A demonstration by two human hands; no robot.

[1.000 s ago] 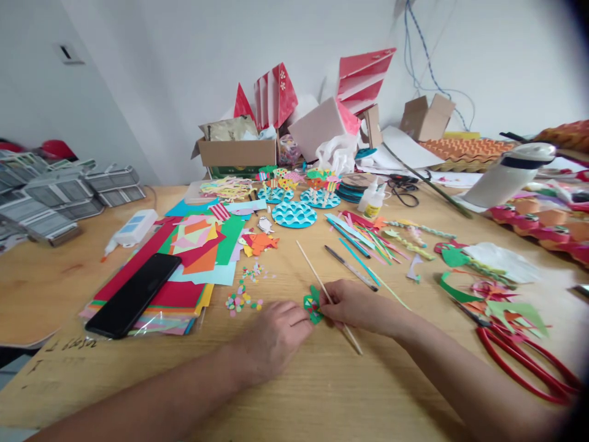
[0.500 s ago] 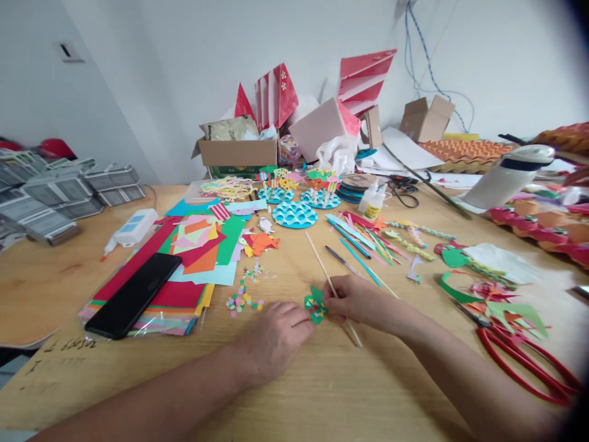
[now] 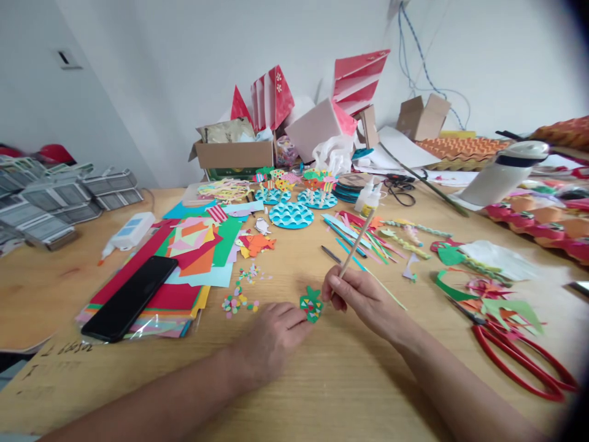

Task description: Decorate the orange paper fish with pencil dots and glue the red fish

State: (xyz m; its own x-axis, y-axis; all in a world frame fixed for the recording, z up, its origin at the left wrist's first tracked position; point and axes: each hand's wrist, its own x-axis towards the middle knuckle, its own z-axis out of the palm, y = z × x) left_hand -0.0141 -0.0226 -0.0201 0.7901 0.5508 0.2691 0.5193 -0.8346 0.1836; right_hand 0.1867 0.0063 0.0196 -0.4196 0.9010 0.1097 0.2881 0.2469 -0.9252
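Observation:
A small green paper fish (image 3: 311, 304) with coloured bits stuck on it lies flat on the table. My left hand (image 3: 276, 337) rests to its left, fingers bent and close together, the tips at the fish's edge, holding it. Just right of the fish, my right hand (image 3: 352, 294) is closed on a thin wooden stick (image 3: 356, 244), pinched between thumb and fingers. The stick slants up and away to the right; its lower end is hidden by the fingers. Paper confetti (image 3: 239, 301) lies scattered beyond my left hand.
Left are a black phone (image 3: 131, 298) on coloured paper sheets (image 3: 133, 270) and a glue bottle (image 3: 126, 236). Ahead stand blue wavy discs (image 3: 291, 215), an orange paper fish (image 3: 260, 244) and a pen (image 3: 330, 253). Red-handled scissors (image 3: 519, 362) lie right, near paper scraps (image 3: 515, 313).
My right hand has turned and raised the stick, which now leans right instead of left. My left hand stays at the green paper fish. The whole view has shifted slightly.

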